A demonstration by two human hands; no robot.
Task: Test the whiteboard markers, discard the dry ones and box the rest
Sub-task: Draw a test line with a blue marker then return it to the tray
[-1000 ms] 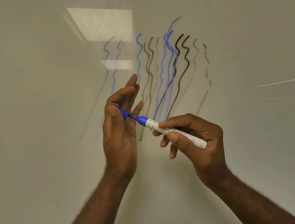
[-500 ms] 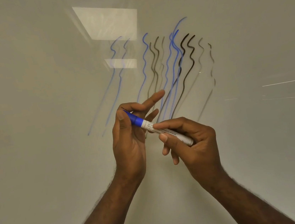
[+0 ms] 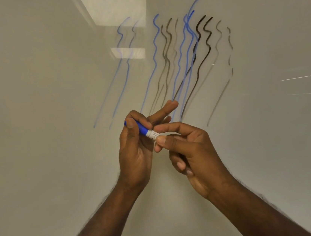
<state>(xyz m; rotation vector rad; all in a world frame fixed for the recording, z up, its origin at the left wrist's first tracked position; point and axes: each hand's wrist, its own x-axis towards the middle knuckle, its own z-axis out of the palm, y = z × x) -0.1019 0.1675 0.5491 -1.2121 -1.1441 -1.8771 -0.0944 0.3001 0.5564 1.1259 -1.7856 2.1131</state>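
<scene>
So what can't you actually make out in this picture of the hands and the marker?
- Head view: most of the marker barrel is hidden inside the right hand.
- Its label print is too small to read.
- Whether the blue cap is fully seated: the left hand fingers cover it.
- The whiteboard edges fall outside the frame.
- No box or bin is in view.

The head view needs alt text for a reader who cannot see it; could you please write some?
Two bare hands hold a blue whiteboard marker before a whiteboard: the left hand grips its blue cap, the right hand pinches the white barrel. Wavy blue and dark test lines cover the board above.
</scene>
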